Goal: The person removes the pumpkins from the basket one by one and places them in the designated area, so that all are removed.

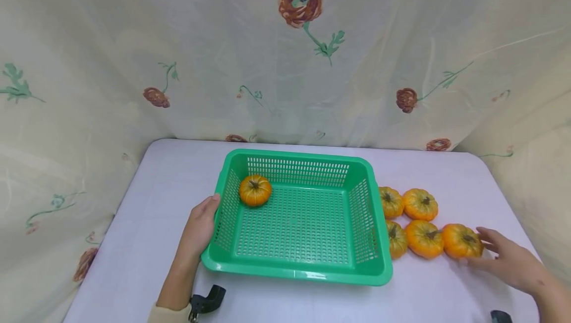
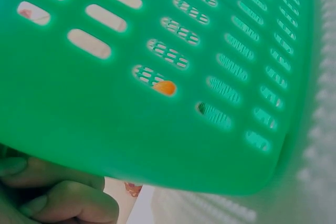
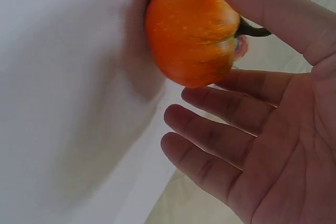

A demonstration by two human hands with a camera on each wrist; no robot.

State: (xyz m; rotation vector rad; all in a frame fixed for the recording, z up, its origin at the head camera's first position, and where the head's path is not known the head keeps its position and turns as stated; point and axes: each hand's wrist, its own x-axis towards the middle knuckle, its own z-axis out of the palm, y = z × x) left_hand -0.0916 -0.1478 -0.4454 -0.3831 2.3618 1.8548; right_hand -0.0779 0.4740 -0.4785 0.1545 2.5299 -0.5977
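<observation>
My left hand point(image 1: 201, 224) grips the left rim of a green plastic basket point(image 1: 299, 276), its thumb over the edge and curled fingers point(image 2: 73, 203) below the rim in the left wrist view. Inside, in the back left corner, sits one small orange pumpkin point(image 1: 255, 190). My right hand point(image 1: 508, 258) is at the rightmost pumpkin point(image 1: 462, 241) on the table. In the right wrist view, thumb and fingers are spread around that pumpkin point(image 3: 191, 30), the thumb overlapping its top and the lower fingers nearly straight. Its dark stem points toward the palm.
Several more pumpkins point(image 1: 425, 239) stand in two rows right of the basket, the nearest ones partly hidden by its wall. A white cloth covers the table point(image 1: 169, 179). Flower-printed curtain point(image 1: 223, 65) hangs behind and along both sides.
</observation>
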